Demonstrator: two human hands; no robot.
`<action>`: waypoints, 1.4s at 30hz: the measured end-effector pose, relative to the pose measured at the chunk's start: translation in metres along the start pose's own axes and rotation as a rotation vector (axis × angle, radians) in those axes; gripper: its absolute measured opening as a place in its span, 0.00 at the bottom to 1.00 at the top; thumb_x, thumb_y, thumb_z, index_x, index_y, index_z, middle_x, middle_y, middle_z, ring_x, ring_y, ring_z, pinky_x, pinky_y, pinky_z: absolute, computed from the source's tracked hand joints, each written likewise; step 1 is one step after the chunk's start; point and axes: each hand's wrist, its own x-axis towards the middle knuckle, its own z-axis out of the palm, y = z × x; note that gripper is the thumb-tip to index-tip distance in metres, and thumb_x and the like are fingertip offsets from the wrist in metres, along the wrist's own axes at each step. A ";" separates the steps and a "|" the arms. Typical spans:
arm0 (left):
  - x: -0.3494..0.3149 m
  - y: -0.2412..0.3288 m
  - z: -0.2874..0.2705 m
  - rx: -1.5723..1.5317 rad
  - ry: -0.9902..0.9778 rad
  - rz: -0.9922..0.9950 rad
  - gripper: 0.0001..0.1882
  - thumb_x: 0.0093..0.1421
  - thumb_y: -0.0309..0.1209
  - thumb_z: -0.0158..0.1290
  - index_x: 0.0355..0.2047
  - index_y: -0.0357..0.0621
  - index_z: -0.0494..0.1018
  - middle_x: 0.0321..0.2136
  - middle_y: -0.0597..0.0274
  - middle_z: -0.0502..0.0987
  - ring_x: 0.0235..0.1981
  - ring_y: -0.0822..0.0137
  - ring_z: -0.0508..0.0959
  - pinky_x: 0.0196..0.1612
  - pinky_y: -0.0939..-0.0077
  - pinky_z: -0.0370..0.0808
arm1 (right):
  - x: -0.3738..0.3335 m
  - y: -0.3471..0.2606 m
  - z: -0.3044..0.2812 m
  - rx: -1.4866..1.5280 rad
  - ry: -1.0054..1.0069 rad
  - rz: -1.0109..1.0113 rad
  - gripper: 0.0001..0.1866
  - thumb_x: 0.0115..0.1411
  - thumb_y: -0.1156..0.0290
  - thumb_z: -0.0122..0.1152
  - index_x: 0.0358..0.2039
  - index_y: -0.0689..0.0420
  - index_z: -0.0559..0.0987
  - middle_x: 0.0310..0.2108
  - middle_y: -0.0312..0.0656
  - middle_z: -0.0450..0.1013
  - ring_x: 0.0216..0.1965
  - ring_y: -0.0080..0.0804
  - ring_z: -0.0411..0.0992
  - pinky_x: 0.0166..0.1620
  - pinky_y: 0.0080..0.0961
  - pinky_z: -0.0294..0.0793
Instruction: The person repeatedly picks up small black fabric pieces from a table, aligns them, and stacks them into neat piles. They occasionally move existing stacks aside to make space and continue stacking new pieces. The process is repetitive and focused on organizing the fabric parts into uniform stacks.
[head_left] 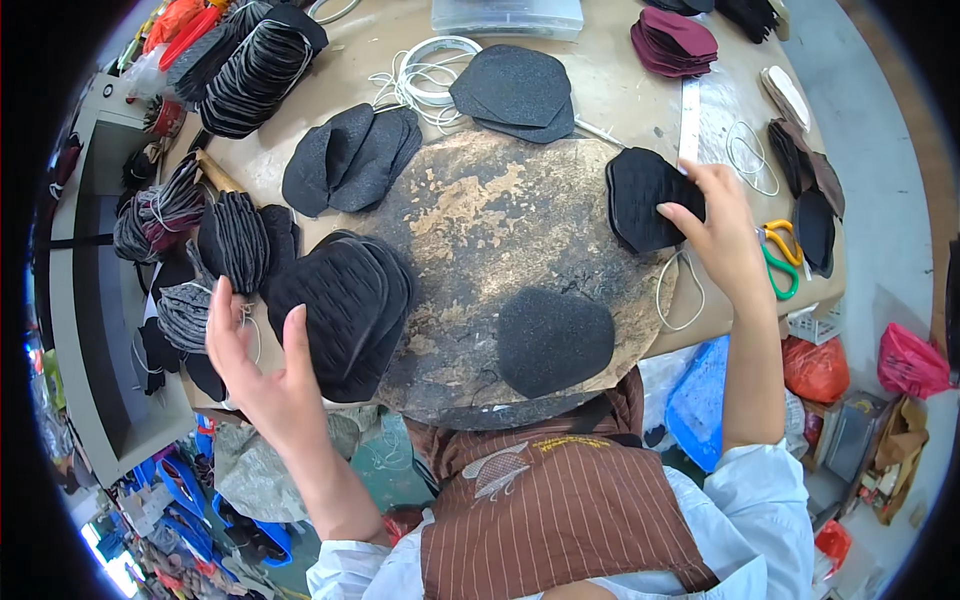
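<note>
My right hand (722, 220) is at the right edge of a worn round board (460, 240). Its thumb lies on top of a small stack of black fabric pieces (645, 200), and its fingers curl round the stack's far side. My left hand (262, 365) is open, thumb and fingers apart, beside a taller stack of black fabric pieces (345, 310) at the board's left. Nothing shows between its fingers. A single dark grey speckled piece (556, 343) lies flat on the board's near right part.
More dark grey pieces (352, 158) lie at the far left, others (515, 90) at the board's far edge. Beyond are a white cord coil (430, 75) and maroon pieces (673, 42). Scissors with yellow and green handles (783, 258) lie at the right. Tied bundles (240, 240) crowd the left.
</note>
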 end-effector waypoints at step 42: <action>-0.140 0.018 0.028 -0.149 -0.616 0.463 0.35 0.49 0.45 0.62 0.59 0.62 0.67 0.59 0.37 0.55 0.59 0.48 0.60 0.56 0.52 0.61 | -0.068 -0.084 0.045 0.866 -0.391 0.408 0.08 0.56 0.83 0.62 0.35 0.64 0.73 0.31 0.33 0.72 0.34 0.14 0.69 0.37 0.12 0.71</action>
